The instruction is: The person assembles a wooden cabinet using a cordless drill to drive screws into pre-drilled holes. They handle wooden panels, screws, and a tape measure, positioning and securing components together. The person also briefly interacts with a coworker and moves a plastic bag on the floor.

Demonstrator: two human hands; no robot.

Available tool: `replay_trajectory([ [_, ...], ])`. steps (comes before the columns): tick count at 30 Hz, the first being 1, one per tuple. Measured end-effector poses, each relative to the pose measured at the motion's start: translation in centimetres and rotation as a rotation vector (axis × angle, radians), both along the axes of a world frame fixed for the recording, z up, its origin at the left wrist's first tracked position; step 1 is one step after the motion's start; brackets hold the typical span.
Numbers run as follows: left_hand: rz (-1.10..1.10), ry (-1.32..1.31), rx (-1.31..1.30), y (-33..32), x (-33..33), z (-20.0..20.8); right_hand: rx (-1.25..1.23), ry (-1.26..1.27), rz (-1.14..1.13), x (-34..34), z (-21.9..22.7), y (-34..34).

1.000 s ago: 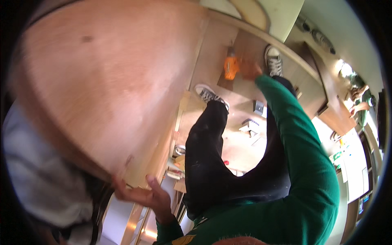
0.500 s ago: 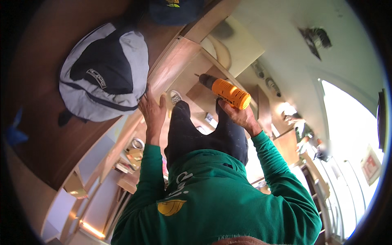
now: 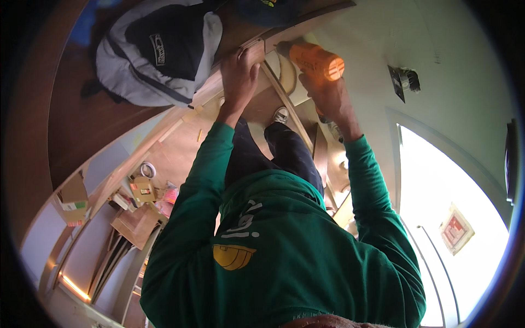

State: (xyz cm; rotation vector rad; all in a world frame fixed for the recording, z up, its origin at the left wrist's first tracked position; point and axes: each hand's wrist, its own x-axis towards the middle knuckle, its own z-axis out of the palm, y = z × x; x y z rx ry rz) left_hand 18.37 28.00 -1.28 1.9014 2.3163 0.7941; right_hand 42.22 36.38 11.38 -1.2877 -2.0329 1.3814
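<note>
My right hand (image 3: 328, 95) grips an orange power drill (image 3: 313, 59) whose front end points at the edge of a wooden panel (image 3: 257, 52). My left hand (image 3: 239, 76) presses flat against that panel edge, fingers spread, just left of the drill. Both arms wear green sleeves, and my dark trousers (image 3: 273, 153) and white shoes (image 3: 281, 115) show between them. A thin wooden strip (image 3: 287, 106) runs diagonally below the drill.
A grey and black backpack (image 3: 158, 49) lies on the dark wooden surface at upper left. Cardboard boxes (image 3: 74, 199), a tape roll (image 3: 146, 170) and wood offcuts (image 3: 136, 224) sit at the left. A bright window (image 3: 454, 218) fills the right side.
The view has swung. The drill moved up to the panel edge, and my left hand shifted up along the panel beside it.
</note>
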Motion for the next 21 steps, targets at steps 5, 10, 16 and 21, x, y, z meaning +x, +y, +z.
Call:
replay_trajectory([
  [5,0.051,-0.095,0.157,1.8,0.9,0.5,-0.080,-0.039,0.046,-3.0,1.2,2.0],
  [10,0.107,-0.178,0.269,1.4,0.3,-0.7,-0.130,-0.150,0.046,-4.7,2.6,2.5],
  [16,0.155,-0.165,0.238,2.1,0.2,-1.3,-0.233,-0.117,0.003,-5.9,3.1,2.2],
  [21,0.226,-0.089,0.150,2.6,0.4,-1.3,-0.216,-0.147,0.020,-6.8,2.1,2.3],
])
